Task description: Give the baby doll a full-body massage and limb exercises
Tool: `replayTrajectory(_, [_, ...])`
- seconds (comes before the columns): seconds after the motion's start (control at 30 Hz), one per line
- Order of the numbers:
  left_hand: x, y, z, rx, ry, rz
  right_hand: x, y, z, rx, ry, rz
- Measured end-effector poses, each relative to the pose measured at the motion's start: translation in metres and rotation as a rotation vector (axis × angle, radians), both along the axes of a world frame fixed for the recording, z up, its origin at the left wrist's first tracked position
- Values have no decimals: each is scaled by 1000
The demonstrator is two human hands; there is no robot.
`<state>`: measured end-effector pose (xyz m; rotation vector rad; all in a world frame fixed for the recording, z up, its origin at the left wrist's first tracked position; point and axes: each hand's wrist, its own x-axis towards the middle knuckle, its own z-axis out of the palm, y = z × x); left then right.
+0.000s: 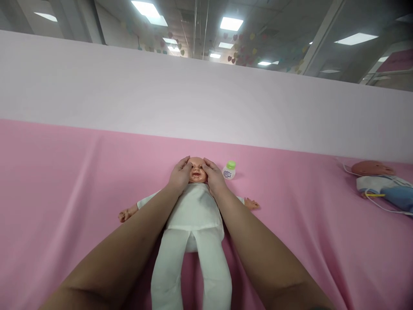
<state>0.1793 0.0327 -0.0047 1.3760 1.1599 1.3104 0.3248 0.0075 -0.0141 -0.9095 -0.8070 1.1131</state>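
Observation:
A baby doll (193, 215) in white clothes lies on its back on the pink cloth (64, 185), head away from me and arms spread. My left hand (179, 175) cups the left side of its head, fingers curved against the forehead and cheek. My right hand (213, 176) cups the other side the same way. Both thumbs rest near the doll's face (196, 171), which shows between the hands.
A small white bottle with a green cap (229, 170) stands just right of the doll's head. A second doll (382, 183) in blue and white lies at the far right with a thin cord around it. A pale wall panel (193, 99) rises behind the cloth.

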Motion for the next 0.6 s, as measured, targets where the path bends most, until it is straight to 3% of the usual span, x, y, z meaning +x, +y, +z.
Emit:
replayTrajectory(0.2, [-7,-19,24,56,217,21,-2,-1,2,-23,26,-10])
replayTrajectory(0.33, [-10,-27,47,153,234,136,2,-5,17,-39,-142,-134])
replayTrajectory(0.47, [-15,-51,100,262,-5,120,10,-26,61,83,-395,-270])
replayTrajectory(0.6, [-44,-113,162,523,-143,50,10,-87,133,456,-502,-278])
